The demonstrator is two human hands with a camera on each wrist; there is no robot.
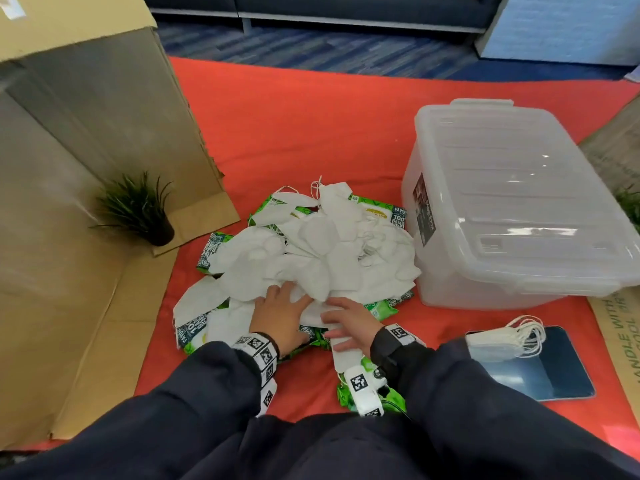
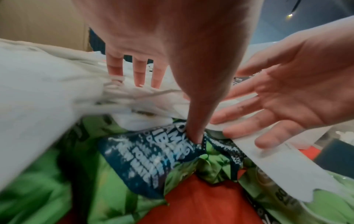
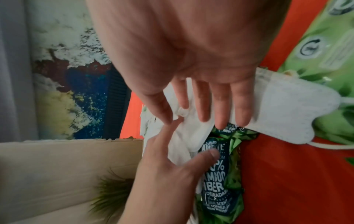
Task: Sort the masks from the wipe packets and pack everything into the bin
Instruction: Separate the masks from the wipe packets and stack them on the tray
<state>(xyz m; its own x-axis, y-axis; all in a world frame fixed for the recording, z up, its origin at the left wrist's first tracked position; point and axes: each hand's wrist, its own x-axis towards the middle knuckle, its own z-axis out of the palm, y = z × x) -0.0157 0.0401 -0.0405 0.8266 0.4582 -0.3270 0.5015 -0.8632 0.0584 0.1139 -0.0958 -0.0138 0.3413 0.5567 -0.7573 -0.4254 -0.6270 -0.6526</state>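
A heap of white masks (image 1: 311, 258) lies over several green wipe packets (image 1: 381, 212) on the red mat. Both hands lie at the heap's near edge with fingers straight. My left hand (image 1: 280, 308) rests on the masks, its thumb (image 2: 195, 121) pressing a wipe packet (image 2: 138, 163) with a dark blue label. My right hand (image 1: 346, 323) lies flat on one folded mask (image 3: 287, 106) that sticks out toward me; its fingers (image 3: 222, 106) are spread and grip nothing. The clear plastic bin (image 1: 512, 202) stands right of the heap with its lid on.
A small stack of masks (image 1: 498, 341) sits on a dark blue tablet-like slab (image 1: 554, 375) at the near right. A potted plant (image 1: 138, 209) stands beside a big cardboard box (image 1: 86, 133) on the left. Flat cardboard borders the red mat (image 1: 294, 126) on both sides.
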